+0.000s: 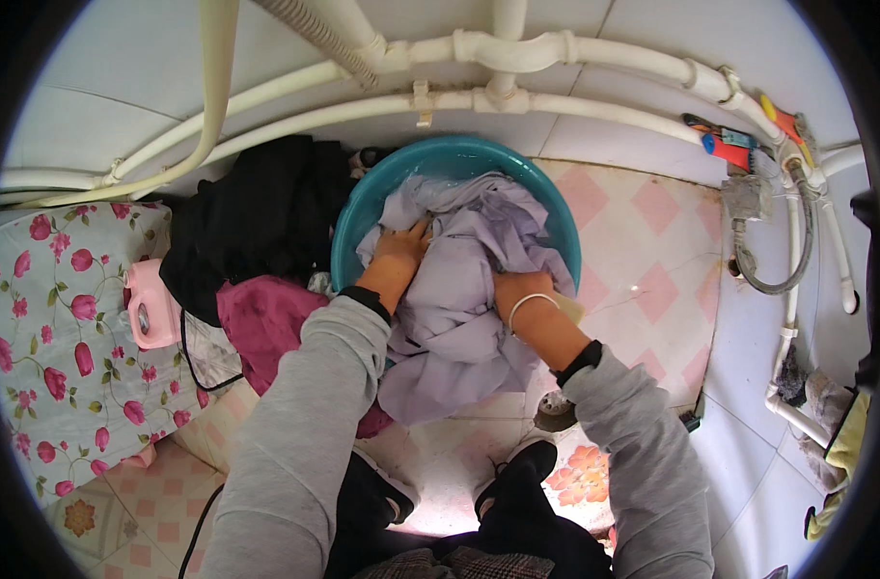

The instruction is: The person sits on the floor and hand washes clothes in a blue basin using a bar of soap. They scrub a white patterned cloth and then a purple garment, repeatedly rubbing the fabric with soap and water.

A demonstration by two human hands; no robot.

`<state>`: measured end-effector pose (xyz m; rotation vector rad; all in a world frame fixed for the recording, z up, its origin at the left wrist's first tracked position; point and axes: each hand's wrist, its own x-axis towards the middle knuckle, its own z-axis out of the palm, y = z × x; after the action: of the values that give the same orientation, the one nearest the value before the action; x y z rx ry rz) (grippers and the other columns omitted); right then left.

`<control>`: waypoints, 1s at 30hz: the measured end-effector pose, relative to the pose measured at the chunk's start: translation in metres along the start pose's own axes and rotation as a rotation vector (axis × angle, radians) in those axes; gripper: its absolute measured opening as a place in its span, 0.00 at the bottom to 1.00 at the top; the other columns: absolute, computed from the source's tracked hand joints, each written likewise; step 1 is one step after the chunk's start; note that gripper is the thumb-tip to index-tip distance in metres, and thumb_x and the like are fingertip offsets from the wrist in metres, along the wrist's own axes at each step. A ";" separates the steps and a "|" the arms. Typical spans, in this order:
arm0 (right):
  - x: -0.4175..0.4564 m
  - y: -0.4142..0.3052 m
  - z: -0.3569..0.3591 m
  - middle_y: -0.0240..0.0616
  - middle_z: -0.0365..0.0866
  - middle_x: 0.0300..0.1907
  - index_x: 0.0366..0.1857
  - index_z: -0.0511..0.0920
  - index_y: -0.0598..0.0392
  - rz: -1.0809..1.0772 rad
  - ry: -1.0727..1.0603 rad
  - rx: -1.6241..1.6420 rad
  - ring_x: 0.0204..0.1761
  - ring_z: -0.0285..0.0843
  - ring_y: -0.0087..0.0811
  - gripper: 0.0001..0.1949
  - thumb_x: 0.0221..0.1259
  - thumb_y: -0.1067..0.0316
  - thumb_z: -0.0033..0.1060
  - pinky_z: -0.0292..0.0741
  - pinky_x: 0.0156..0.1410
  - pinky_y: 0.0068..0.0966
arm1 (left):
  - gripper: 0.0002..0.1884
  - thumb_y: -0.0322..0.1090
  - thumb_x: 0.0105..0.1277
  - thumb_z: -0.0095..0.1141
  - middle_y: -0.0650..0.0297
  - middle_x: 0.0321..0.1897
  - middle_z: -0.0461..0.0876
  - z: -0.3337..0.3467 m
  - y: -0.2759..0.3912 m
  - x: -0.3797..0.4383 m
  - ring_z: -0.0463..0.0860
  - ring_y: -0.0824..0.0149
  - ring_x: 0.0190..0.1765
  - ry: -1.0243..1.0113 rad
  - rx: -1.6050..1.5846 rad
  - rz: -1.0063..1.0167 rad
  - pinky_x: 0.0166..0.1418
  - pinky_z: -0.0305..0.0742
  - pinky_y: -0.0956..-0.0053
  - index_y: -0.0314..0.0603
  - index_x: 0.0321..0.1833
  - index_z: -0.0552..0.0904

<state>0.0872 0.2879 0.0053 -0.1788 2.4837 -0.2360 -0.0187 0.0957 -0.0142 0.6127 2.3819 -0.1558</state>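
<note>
A wet lavender garment [447,289] lies bunched in a teal plastic basin [564,210]. Its lower part hangs over the near rim towards the floor. My left hand [396,250] presses on the cloth at the basin's left side, and its fingertips sink into the folds. On the right, my right hand [523,289], with a white bracelet at the wrist, has its fingers curled into the same cloth. A pale yellow thing [570,310] shows partly behind that wrist; I cannot tell what it is. Some water shows at the far inside of the basin.
Black clothing [255,210] and a magenta cloth [266,318] lie left of the basin. Beyond them are a pink plastic jug [153,307] and a flower-patterned cover [78,347]. White pipes [614,58] run along the wall. A floor drain [556,407] is near my right foot.
</note>
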 end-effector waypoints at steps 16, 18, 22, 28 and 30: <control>-0.117 -0.001 -0.077 0.47 0.71 0.47 0.76 0.57 0.32 -0.211 0.511 0.578 0.41 0.79 0.52 0.38 0.62 0.66 0.61 0.79 0.45 0.41 | 0.21 0.32 0.68 0.49 0.61 0.56 0.79 -0.103 0.000 -0.155 0.76 0.67 0.60 0.194 -1.747 0.200 0.67 0.68 0.71 0.39 0.64 0.74; -0.119 -0.020 -0.072 0.45 0.71 0.46 0.76 0.58 0.29 -0.281 0.534 0.500 0.39 0.79 0.48 0.38 0.61 0.66 0.62 0.80 0.42 0.40 | 0.22 0.31 0.65 0.51 0.63 0.56 0.76 -0.099 0.004 -0.165 0.76 0.68 0.59 0.216 -1.764 0.200 0.66 0.68 0.71 0.44 0.63 0.73; -0.098 -0.037 -0.039 0.45 0.71 0.48 0.76 0.60 0.24 -0.214 0.333 0.187 0.40 0.82 0.44 0.37 0.62 0.66 0.60 0.81 0.44 0.38 | 0.34 0.39 0.68 0.55 0.51 0.72 0.62 -0.056 0.010 -0.159 0.68 0.51 0.69 0.375 -0.437 0.374 0.70 0.66 0.63 0.55 0.77 0.62; -0.051 -0.041 -0.004 0.55 0.66 0.66 0.76 0.58 0.24 -0.088 -0.064 -0.014 0.52 0.83 0.47 0.34 0.67 0.66 0.51 0.81 0.55 0.37 | 0.39 0.37 0.68 0.54 0.49 0.79 0.50 0.022 0.025 -0.122 0.61 0.45 0.76 0.180 -0.057 0.249 0.69 0.65 0.41 0.65 0.81 0.53; -0.040 -0.043 -0.001 0.58 0.61 0.73 0.76 0.58 0.24 -0.065 -0.107 -0.055 0.57 0.82 0.48 0.33 0.68 0.65 0.49 0.80 0.58 0.38 | 0.39 0.38 0.68 0.54 0.48 0.79 0.51 0.029 0.025 -0.112 0.61 0.45 0.76 0.059 -0.079 0.212 0.69 0.65 0.42 0.65 0.81 0.52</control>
<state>0.1216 0.2537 0.0388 -0.2884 2.3814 -0.1808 0.0845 0.0662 0.0348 0.8367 2.3475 0.0497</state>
